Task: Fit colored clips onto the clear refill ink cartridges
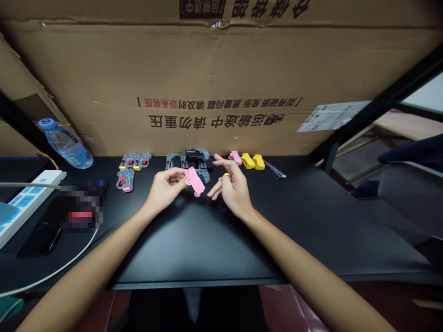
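A cardboard box (221, 83) backs your black table (311, 221). A bottle (65, 144) lies far left, clear toy guns (134, 161) along the back, yellow blocks (253, 161) to the right. Your left hand (166, 186) pinches the pink part (194, 181) above mid-table. Your right hand (231, 186), just beside it, is half open, a small yellow piece (226, 174) at the fingers.

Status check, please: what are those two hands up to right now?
Left hand gripping pink toy piece. Right hand open beside it, small yellow bit at fingers. Nothing between them.
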Demonstrator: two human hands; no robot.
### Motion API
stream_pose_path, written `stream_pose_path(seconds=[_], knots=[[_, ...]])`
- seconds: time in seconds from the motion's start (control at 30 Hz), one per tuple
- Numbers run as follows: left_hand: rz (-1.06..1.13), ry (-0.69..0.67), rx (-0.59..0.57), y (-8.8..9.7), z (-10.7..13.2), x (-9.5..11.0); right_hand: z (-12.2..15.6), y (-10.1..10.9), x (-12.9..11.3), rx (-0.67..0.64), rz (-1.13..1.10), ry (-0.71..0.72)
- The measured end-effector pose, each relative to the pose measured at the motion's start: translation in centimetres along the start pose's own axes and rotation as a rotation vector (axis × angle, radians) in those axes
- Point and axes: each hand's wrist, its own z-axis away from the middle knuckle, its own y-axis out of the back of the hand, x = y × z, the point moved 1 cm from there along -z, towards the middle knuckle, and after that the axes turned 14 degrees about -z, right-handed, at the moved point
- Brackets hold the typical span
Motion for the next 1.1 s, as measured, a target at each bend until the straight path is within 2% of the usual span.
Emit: stream_pose_path(seconds=[0.13, 0.27, 0.4, 0.5, 0.6, 0.73, 0.93, 1.0, 1.1], knots=[[0.008, 0.0, 0.004, 0.3, -0.1, 0.3, -0.3, 0.3, 0.2, -0.024, -0.01, 0.015], [-0.02, -0.013, 0.004, 0.4, 0.0, 0.4, -0.9, 0.6, 0.7, -0.103, 0.207, 0.131], [-0.008, -0.005, 0.002, 0.6, -0.2, 0.0, -1.1, 0.6, 0.9, -0.292, 0.483, 0.118], [-0.009, -0.006, 0.005, 0.9, -0.4, -0.2, -0.8, 0.3, 0.7, -0.468, 0.609, 0.106], [-0.013, -0.016, 0.015, 1.1, -0.6, -0.3, -0.5, 0.3, 0.7, -0.552, 0.678, 0.107], [-0.019, -0.012, -0.043, 1.1, -0.7, -0.6, -0.6, 0.8, 1.1, -0.594, 0.723, 0.09], [-0.065, -0.001, -0.117, 0.9, -0.2, -0.6, -1.2, 1.6, 1.5, -0.618, 0.743, 0.144], [-0.168, -0.045, -0.123, 1.0, 0.0, -0.5, -1.3, 1.5, 1.2, -0.559, 0.669, 0.146], [-0.357, -0.136, -0.126, 1.2, 0.3, -0.2, -1.3, 1.0, 0.3, -0.385, 0.44, 0.091]])
